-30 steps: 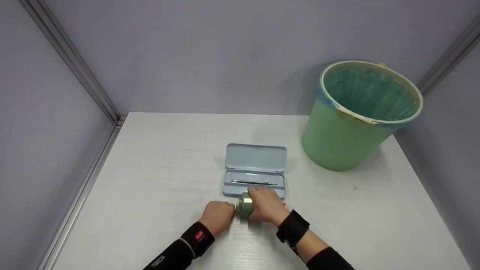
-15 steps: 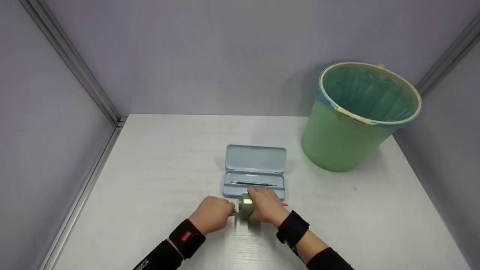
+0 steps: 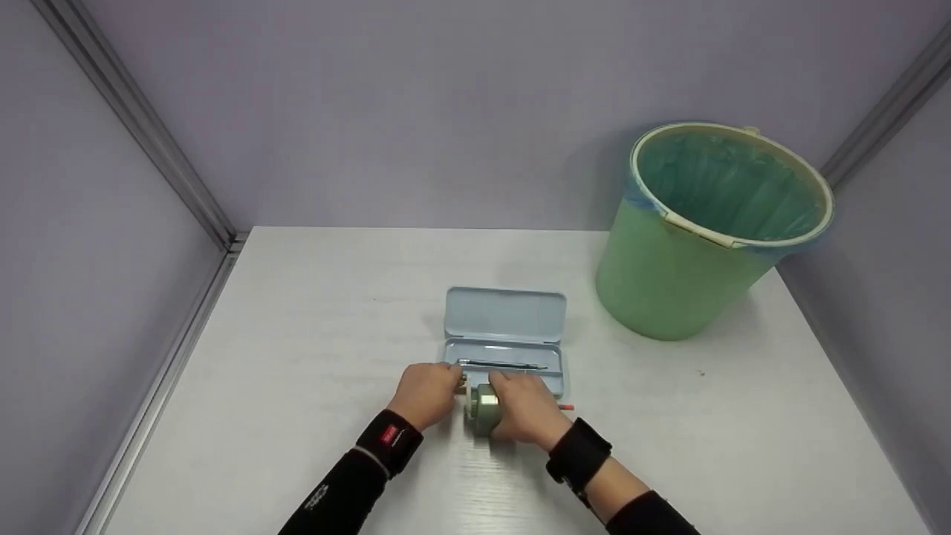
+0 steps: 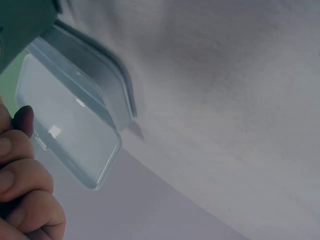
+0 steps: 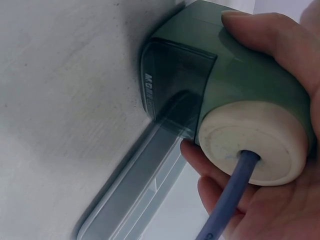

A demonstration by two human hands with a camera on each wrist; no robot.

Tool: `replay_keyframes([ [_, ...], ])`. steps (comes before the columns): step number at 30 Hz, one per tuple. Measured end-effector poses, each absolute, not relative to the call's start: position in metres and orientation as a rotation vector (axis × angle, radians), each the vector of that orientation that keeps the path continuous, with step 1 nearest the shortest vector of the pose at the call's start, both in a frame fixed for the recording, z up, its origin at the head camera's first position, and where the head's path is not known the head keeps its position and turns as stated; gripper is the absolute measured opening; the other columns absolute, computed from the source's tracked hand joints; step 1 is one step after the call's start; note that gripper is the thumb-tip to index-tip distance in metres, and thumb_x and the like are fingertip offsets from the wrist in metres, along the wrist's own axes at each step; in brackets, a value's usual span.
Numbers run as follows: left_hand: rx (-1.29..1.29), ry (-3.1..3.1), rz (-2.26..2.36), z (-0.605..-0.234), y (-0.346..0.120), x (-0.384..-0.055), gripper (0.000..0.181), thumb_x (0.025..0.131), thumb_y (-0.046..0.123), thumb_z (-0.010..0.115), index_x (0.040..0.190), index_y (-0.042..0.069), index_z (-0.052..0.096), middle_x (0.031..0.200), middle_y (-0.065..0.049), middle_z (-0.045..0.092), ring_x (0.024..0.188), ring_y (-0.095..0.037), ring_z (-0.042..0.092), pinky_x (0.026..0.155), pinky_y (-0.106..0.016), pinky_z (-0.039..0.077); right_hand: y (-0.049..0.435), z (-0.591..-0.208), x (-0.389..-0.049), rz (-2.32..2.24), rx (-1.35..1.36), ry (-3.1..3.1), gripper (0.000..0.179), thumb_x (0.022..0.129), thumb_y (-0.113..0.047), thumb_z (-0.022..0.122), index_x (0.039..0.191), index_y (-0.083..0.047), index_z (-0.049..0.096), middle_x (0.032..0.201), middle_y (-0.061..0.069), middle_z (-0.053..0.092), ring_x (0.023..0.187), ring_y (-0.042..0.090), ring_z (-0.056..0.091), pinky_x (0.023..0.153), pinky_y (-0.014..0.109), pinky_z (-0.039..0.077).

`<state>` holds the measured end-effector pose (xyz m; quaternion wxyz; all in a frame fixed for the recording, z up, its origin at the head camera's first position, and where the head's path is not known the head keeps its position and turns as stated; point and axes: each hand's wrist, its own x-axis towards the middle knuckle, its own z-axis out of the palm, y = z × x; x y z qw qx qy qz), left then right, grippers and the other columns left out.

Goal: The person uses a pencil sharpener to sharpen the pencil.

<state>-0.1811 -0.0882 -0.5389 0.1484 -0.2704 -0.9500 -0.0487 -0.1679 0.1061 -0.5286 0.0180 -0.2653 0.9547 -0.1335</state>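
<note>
A green crank pencil sharpener (image 3: 484,410) stands on the white table in front of the pencil box. My right hand (image 3: 526,407) grips its body from the right, thumb over the top and fingers beneath, as the right wrist view shows. A pencil (image 5: 230,195) with a bluish shaft sticks out of the round cream face (image 5: 225,132); its red end shows past my right hand in the head view. At the sharpener's left side, my left hand (image 3: 427,394) holds the crank handle (image 3: 462,384) with curled fingers, which hide most of it.
The light blue pencil box (image 3: 505,312) lies open just behind the sharpener, with a thin dark pen or pencil (image 3: 501,364) in its tray. At the back right stands a tall green bin (image 3: 661,290) with a liner. Grey walls enclose the table (image 3: 312,327).
My left hand has swung round with the crank handle, from low beside the sharpener to a spot farther forward and higher. The right hand and sharpener stay nearly in place.
</note>
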Motion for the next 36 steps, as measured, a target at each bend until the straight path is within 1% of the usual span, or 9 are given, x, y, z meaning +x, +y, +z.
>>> replay_keyframes([
  [5,-0.784,-2.744,-0.099,-0.556,-0.087,-0.18,0.011,0.08,0.011,0.064,0.071,0.012,0.059,0.06,-0.001,0.061,0.05,-0.02,0.056,0.047,-0.035,0.044,0.106,-0.529,-0.167,-0.418,-0.818,2.966,0.053,0.056,-0.025,0.089,0.093,-0.012,0.054,0.085,0.003,0.065,0.08,0.023,0.064,0.075,0.043,0.05],
  [9,-0.815,-2.825,-0.081,-0.563,-0.087,-0.171,0.013,0.08,0.011,0.066,0.068,0.013,0.06,0.06,-0.002,0.062,0.052,-0.018,0.057,0.048,-0.035,0.044,0.106,-0.53,-0.167,-0.418,-0.863,2.983,0.049,0.056,-0.023,0.087,0.09,-0.012,0.054,0.081,0.003,0.065,0.077,0.023,0.064,0.07,0.042,0.049],
  [13,-0.871,-2.862,-0.06,-0.563,-0.087,-0.159,0.014,0.079,0.011,0.066,0.066,0.013,0.062,0.059,-0.001,0.063,0.052,-0.018,0.057,0.048,-0.035,0.043,0.107,-0.528,-0.168,-0.421,-0.881,2.992,0.047,0.058,-0.023,0.087,0.089,-0.012,0.053,0.079,0.003,0.064,0.075,0.024,0.063,0.069,0.042,0.049],
  [17,-0.964,-2.855,-0.009,-0.555,-0.088,-0.147,0.014,0.078,0.012,0.067,0.065,0.012,0.063,0.056,-0.001,0.06,0.05,-0.017,0.055,0.047,-0.033,0.04,0.108,-0.527,-0.169,-0.449,-0.879,2.98,0.046,0.06,-0.025,0.087,0.089,-0.012,0.052,0.078,0.002,0.064,0.074,0.024,0.062,0.07,0.041,0.049],
  [21,-1.052,-2.87,-0.016,-0.542,-0.09,-0.14,0.013,0.076,0.011,0.069,0.065,0.014,0.065,0.056,0.001,0.061,0.048,-0.014,0.052,0.046,-0.031,0.038,0.11,-0.527,-0.171,-0.453,-0.858,2.961,0.048,0.06,-0.024,0.087,0.09,-0.012,0.052,0.079,0.002,0.064,0.075,0.024,0.062,0.07,0.042,0.048],
  [24,-1.09,-2.888,-0.056,-0.529,-0.091,-0.138,0.013,0.077,0.013,0.071,0.066,0.016,0.066,0.057,0.003,0.061,0.047,-0.012,0.049,0.046,-0.03,0.036,0.111,-0.528,-0.172,-0.44,-0.84,2.952,0.049,0.058,-0.022,0.088,0.091,-0.012,0.053,0.08,0.003,0.064,0.075,0.024,0.062,0.07,0.042,0.048],
  [29,-1.081,-2.875,-0.091,-0.508,-0.093,-0.141,0.017,0.082,0.021,0.073,0.067,0.016,0.065,0.056,0.005,0.059,0.046,-0.01,0.043,0.046,-0.029,0.034,0.11,-0.529,-0.172,-0.438,-0.815,2.946,0.051,0.056,-0.021,0.088,0.094,-0.011,0.055,0.084,0.004,0.065,0.078,0.025,0.063,0.07,0.042,0.048],
  [32,-1.028,-2.827,-0.07,-0.502,-0.092,-0.147,0.018,0.083,0.022,0.073,0.069,0.016,0.064,0.055,0.004,0.058,0.046,-0.01,0.045,0.046,-0.029,0.035,0.11,-0.529,-0.172,-0.435,-0.803,2.951,0.052,0.056,-0.021,0.089,0.094,-0.011,0.055,0.085,0.004,0.066,0.078,0.024,0.063,0.07,0.041,0.048],
  [36,-0.922,-2.764,-0.064,-0.502,-0.091,-0.159,0.017,0.083,0.018,0.072,0.07,0.014,0.062,0.058,0.002,0.06,0.05,-0.015,0.055,0.047,-0.032,0.041,0.108,-0.529,-0.172,-0.424,-0.81,2.965,0.052,0.055,-0.022,0.089,0.092,-0.012,0.055,0.085,0.004,0.067,0.078,0.024,0.063,0.071,0.041,0.049],
])
